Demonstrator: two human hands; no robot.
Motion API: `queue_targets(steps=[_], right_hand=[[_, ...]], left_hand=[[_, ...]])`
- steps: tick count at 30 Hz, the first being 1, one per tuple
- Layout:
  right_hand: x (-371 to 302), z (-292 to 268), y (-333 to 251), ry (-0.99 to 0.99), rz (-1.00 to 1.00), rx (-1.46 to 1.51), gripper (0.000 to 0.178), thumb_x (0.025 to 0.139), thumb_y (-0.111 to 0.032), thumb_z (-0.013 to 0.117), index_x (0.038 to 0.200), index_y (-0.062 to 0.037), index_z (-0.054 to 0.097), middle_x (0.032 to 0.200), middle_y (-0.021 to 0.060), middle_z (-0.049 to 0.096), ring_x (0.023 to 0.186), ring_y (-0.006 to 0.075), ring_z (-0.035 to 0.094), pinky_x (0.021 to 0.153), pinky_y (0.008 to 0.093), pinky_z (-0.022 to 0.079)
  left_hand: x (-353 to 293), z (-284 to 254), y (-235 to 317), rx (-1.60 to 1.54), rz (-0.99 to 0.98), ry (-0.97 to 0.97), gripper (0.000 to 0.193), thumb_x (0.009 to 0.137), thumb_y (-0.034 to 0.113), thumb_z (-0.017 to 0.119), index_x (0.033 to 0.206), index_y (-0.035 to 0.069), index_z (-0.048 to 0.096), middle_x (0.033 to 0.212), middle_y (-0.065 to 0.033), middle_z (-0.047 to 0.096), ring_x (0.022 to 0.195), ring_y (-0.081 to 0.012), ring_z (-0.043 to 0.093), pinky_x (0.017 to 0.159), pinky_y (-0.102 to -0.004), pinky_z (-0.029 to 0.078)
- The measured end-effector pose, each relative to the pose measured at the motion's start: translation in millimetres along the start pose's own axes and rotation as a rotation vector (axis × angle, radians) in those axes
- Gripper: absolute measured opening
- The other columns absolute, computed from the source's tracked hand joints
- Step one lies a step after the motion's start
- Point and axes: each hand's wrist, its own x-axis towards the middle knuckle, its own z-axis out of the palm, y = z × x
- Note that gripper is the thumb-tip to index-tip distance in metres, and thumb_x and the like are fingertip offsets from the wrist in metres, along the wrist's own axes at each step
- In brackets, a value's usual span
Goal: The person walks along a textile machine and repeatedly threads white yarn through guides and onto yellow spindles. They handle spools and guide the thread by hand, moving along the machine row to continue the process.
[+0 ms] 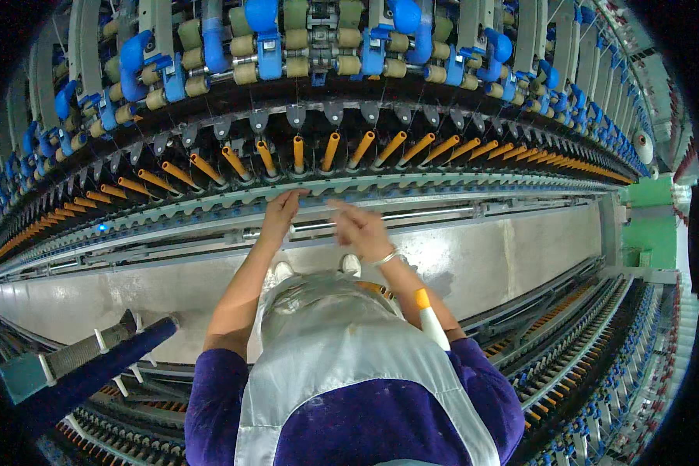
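My left hand (280, 215) is at the pale front rail (443, 185) of a spinning frame, with its fingertips drawn together and pointing right. Whatever may be between them is too small to make out. My right hand (362, 231), smeared by motion, is just to its right and a little nearer to me. One finger reaches toward the rail, and a pale band (388, 256) circles that wrist. Beyond both hands, a long row of orange tubes (298, 154) stands on the spindles. A bobbin of white yarn with an orange tip (433, 317) lies against my right arm.
Blue arms (269, 54) and tan rollers (245, 73) run above the spindles. Orange tubes (377, 289) show at my apron's waist. Behind me, across a grey floor (512, 245), is a second frame (575, 349). A dark blue roller-like bar (101, 369) juts in at the lower left.
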Motion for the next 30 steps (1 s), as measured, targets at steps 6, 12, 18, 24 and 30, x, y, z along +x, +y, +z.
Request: queue_targets(steps=[6,12,18,24,30], right_hand=[[22,-65,105,-0.062,-0.186,-0.518,0.008,0.076,-0.009,0.074,0.080,-0.0043,0.068,0.067,0.0032,0.058,0.062,0.0119,0.055,0.058,0.0268,0.045],[52,-58,169,0.336,-0.351,-0.252,0.015,0.068,-0.005,0.077,0.076,-0.0018,0.065,0.079,0.0087,0.060,0.072,0.0228,0.057,0.064,0.0323,0.046],[120,11,157,0.014,-0.347,-0.895,0.009,0.073,-0.013,0.062,0.079,-0.0123,0.069,0.112,0.0079,0.062,0.093,0.0291,0.060,0.071,0.0407,0.052],[112,-3,150,0.272,-0.381,-0.922,0.008,0.068,-0.014,0.064,0.073,-0.0138,0.070,0.094,0.0088,0.066,0.085,0.0269,0.063,0.065,0.0406,0.052],[145,25,136,0.671,0.047,-0.780,0.020,0.077,-0.027,0.067,0.075,-0.0072,0.072,0.061,0.0139,0.064,0.057,0.0342,0.061,0.056,0.0411,0.051]], left_hand=[[3,-17,-33,0.966,0.429,-0.024,0.025,0.078,0.022,0.070,0.100,0.011,0.071,0.080,-0.0132,0.057,0.078,-0.0315,0.056,0.067,-0.0376,0.045],[2,-49,-78,0.749,0.124,0.141,0.013,0.078,0.016,0.070,0.087,0.008,0.073,0.084,-0.0109,0.060,0.078,-0.0249,0.059,0.068,-0.0350,0.047],[-24,-107,-115,0.380,0.023,0.293,0.010,0.083,0.012,0.067,0.088,0.006,0.073,0.084,-0.0056,0.065,0.082,-0.0156,0.060,0.071,-0.0294,0.047],[-21,-120,-111,0.105,-0.258,0.322,0.016,0.089,0.016,0.062,0.093,0.003,0.069,0.092,-0.0059,0.067,0.091,-0.0170,0.060,0.072,-0.0296,0.045],[30,-94,-93,-1.104,-0.293,0.395,0.018,0.092,0.015,0.058,0.102,0.001,0.063,0.096,-0.0061,0.066,0.090,-0.0185,0.059,0.078,-0.0313,0.046]])
